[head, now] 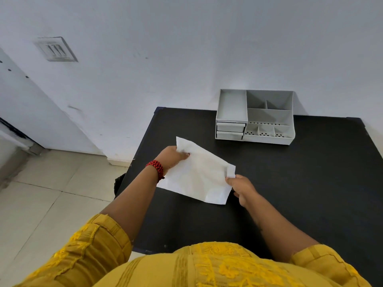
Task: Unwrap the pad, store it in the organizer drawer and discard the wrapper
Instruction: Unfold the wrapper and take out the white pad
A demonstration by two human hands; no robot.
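Head view, looking down past yellow sleeves: right hand (pixel 241 188) nearest, pinched shut on the near-right corner of the white pad wrapper (pixel 196 175); left hand (pixel 173 157) a little farther out, thumb on top and fingers closed on the far-left edge. Stretched flat between both grips, held just above the black table (pixel 300 183), long axis slanted from far-left down to near-right. Small fold turned up at the right-hand corner, likely the flap to peel. Could not tell whether the pad was inside; looked unopened, so unwrapping judged barely begun. Beyond the hands, up and to the right, well apart: grey organizer (pixel 255 117) against the wall, its two stacked drawers (pixel 230 130) on its left side, both seemingly shut. Right hand the closer one to those drawers. Dark bin-like shape (pixel 119 183) below the left forearm, off the table edge, probably the wrapper's destination, though too hidden to be sure.
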